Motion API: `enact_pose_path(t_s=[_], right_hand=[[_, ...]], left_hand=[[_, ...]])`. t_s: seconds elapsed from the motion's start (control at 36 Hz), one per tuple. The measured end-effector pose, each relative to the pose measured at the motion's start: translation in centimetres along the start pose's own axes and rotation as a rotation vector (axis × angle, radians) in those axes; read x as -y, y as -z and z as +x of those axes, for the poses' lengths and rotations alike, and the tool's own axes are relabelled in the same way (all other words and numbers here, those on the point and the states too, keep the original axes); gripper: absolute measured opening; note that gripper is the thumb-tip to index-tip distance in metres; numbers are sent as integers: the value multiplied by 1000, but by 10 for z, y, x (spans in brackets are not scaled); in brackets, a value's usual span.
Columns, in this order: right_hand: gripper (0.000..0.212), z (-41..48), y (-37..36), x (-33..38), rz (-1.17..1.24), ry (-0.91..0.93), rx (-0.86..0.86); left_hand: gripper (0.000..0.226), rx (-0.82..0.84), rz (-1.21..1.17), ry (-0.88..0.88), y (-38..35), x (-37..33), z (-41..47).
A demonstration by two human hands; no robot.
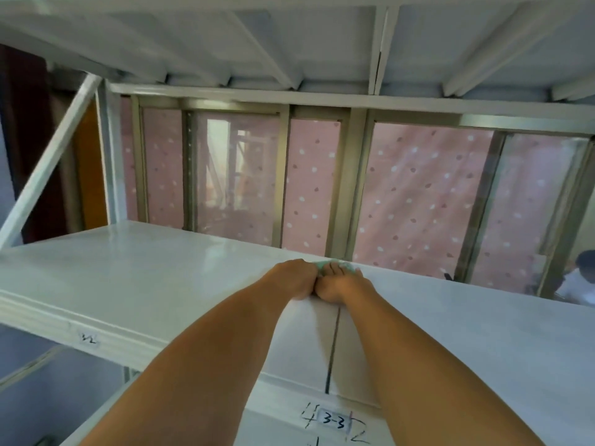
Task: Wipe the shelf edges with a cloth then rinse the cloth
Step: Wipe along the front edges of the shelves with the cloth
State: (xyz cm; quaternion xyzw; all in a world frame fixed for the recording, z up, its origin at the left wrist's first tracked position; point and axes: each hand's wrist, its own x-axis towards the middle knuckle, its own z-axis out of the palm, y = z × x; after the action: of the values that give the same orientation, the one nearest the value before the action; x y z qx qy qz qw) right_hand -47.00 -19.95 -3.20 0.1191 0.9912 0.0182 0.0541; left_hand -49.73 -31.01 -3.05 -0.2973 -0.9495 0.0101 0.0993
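Both hands meet at the far edge of the shelf (145,278): the right hand (342,286) presses flat fingers (333,271) on the green cloth (336,264), the left hand (294,278) curls alongside (its grip cannot be told).

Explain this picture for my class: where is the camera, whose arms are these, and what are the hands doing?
There is no machine here. The one picture comes from a camera worn on a person's head, looking forward and down, so the two bare arms are the wearer's own. They reach across a white shelf. The left hand and right hand lie side by side, touching, at its far edge. A pale green cloth shows under the right hand's fingers and between the hands; how the fingers grip it is hidden. A handwritten label reading 3-3 sits at the near side. Behind is a window with a pink dotted curtain.
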Motion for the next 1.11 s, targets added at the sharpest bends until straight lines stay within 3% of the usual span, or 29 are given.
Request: enact_pose_path(t_s=[0.11, 0.22, 0.31, 0.42, 0.64, 0.94, 1.11], right_hand=[[66, 12, 0, 26, -50, 2, 9], [50, 38, 9, 51, -81, 32, -38], [55, 56, 15, 73, -60, 45, -55], [43, 66, 22, 101, -3, 57, -82], [51, 84, 26, 154, 32, 66, -59], [46, 126, 39, 267, 56, 183, -27], [63, 164, 29, 325, 39, 168, 3]], left_hand=[[40, 21, 11, 17, -4, 24, -2], [42, 23, 15, 15, 3, 53, 3], [41, 22, 9, 22, 3, 79, 9], [41, 22, 9, 28, -3, 112, 18], [39, 66, -14, 17, -11, 176, 24], [43, 64, -45, 119, -25, 300, 13], [43, 77, -29, 133, -29, 354, -1]])
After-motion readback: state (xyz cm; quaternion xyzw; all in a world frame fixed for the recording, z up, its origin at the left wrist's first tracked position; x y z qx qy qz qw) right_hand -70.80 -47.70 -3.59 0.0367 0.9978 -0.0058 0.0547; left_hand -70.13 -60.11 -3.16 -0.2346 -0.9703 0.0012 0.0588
